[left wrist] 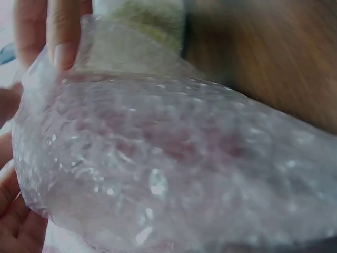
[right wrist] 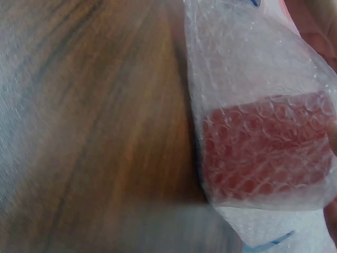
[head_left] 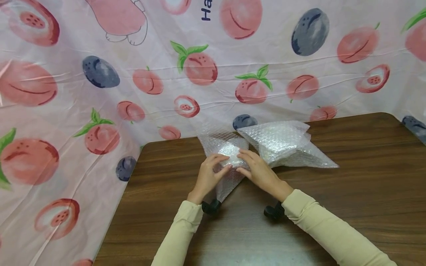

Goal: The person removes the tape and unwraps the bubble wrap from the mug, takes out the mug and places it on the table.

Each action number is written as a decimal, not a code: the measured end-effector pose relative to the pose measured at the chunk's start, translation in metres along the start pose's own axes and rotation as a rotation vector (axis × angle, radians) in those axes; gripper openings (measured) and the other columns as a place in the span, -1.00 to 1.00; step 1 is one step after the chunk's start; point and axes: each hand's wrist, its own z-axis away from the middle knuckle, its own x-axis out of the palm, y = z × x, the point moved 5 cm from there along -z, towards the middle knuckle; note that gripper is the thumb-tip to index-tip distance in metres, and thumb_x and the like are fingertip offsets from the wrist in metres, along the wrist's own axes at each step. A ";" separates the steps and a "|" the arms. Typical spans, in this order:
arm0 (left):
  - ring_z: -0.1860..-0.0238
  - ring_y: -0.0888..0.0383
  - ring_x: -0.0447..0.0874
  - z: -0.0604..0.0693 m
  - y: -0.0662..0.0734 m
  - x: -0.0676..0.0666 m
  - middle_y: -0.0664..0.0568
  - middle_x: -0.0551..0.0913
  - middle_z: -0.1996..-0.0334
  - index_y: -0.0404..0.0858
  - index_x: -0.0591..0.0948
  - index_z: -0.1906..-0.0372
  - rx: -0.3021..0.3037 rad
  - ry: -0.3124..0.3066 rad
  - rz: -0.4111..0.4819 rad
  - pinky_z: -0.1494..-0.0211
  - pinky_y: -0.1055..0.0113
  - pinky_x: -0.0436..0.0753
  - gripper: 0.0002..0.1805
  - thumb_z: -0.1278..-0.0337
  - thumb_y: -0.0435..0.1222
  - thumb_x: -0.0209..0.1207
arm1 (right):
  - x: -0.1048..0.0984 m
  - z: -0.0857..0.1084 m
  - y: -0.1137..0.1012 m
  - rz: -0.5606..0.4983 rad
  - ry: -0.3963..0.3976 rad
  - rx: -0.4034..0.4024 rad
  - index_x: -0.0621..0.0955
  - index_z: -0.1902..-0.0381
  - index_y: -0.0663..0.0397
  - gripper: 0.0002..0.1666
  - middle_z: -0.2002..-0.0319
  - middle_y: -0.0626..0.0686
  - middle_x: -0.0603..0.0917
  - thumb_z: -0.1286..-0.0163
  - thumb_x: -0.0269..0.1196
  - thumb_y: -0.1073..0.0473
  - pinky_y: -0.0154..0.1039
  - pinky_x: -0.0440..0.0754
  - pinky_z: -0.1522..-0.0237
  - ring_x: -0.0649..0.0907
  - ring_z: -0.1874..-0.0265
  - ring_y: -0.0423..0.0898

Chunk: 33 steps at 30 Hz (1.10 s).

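I see the left hand (head_left: pixel 209 171) and right hand (head_left: pixel 261 173) pinching bubble wrap (head_left: pixel 229 147) around a red block (right wrist: pixel 266 150) near the worktop (head_left: pixel 366 192)'s far edge, beside a bubble-wrapped parcel (head_left: pixel 281 142). I'd pinch lightly and pull evenly, so each layer lies snug.

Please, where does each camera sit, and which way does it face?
Head: on the head, facing forward and down at wrap, table and cloth; left hand, right hand, sleeves show.
Left wrist: worn there, facing the wrap; fingers show at left.
Right wrist: worn there, facing wrap round a red thing; fingers show at right.
Both wrist views share wrap and table.
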 end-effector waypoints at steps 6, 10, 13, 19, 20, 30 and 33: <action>0.12 0.02 0.50 -0.006 -0.010 -0.006 -0.11 0.55 0.20 -0.36 0.62 0.21 -0.033 0.062 0.106 0.12 0.16 0.48 -0.74 0.10 -0.38 0.27 | -0.004 -0.006 -0.001 0.052 -0.076 -0.019 0.50 0.09 0.37 -0.50 0.00 0.28 0.46 -0.06 0.32 0.16 -0.07 0.41 -0.02 0.45 0.00 0.14; 0.06 -0.01 0.47 -0.011 -0.018 -0.009 -0.15 0.52 0.10 -0.39 0.58 0.13 -0.089 0.045 0.101 0.06 0.13 0.46 -0.71 0.02 -0.37 0.21 | -0.006 -0.011 0.000 0.037 -0.120 0.001 0.51 0.09 0.39 -0.45 0.01 0.29 0.47 -0.05 0.33 0.10 -0.05 0.40 -0.03 0.45 0.00 0.14; 0.10 -0.01 0.48 -0.013 -0.024 -0.007 -0.16 0.50 0.04 -0.40 0.54 0.06 -0.134 -0.014 0.103 0.10 0.10 0.47 -0.65 0.00 -0.34 0.19 | -0.006 -0.013 0.002 0.006 -0.171 0.047 0.51 0.07 0.39 -0.46 -0.02 0.28 0.45 -0.13 0.26 0.05 -0.04 0.38 -0.05 0.44 -0.02 0.14; 0.24 0.02 0.50 -0.013 -0.027 -0.002 -0.15 0.50 0.05 -0.40 0.53 0.04 -0.163 -0.048 0.126 0.21 0.06 0.51 -0.63 0.02 -0.37 0.19 | -0.008 -0.020 0.003 -0.079 -0.153 0.112 0.57 0.22 0.35 -0.72 0.09 0.26 0.50 -0.29 0.09 0.20 -0.07 0.46 0.05 0.52 0.11 0.11; 0.26 0.03 0.50 -0.013 -0.027 -0.001 -0.15 0.50 0.05 -0.40 0.53 0.04 -0.163 -0.048 0.125 0.22 0.07 0.51 -0.63 0.03 -0.37 0.20 | -0.008 -0.021 0.003 -0.084 -0.132 0.114 0.58 0.26 0.35 -0.75 0.12 0.25 0.52 -0.28 0.10 0.23 -0.07 0.48 0.08 0.54 0.14 0.11; 0.36 0.07 0.48 -0.012 -0.026 -0.001 -0.15 0.51 0.07 -0.41 0.53 0.05 -0.166 -0.033 0.109 0.29 0.13 0.52 -0.62 0.06 -0.38 0.21 | -0.010 -0.029 0.006 -0.071 -0.105 0.203 0.52 0.23 0.44 -0.65 0.28 0.27 0.53 -0.09 0.27 0.25 -0.09 0.51 0.24 0.53 0.31 0.10; 0.35 0.06 0.48 -0.011 -0.027 -0.001 -0.15 0.51 0.08 -0.42 0.53 0.05 -0.170 -0.033 0.113 0.28 0.11 0.51 -0.62 0.06 -0.38 0.21 | -0.010 -0.033 0.008 -0.053 -0.166 0.255 0.51 0.26 0.46 -0.60 0.41 0.22 0.51 -0.06 0.30 0.21 -0.15 0.50 0.36 0.50 0.43 0.04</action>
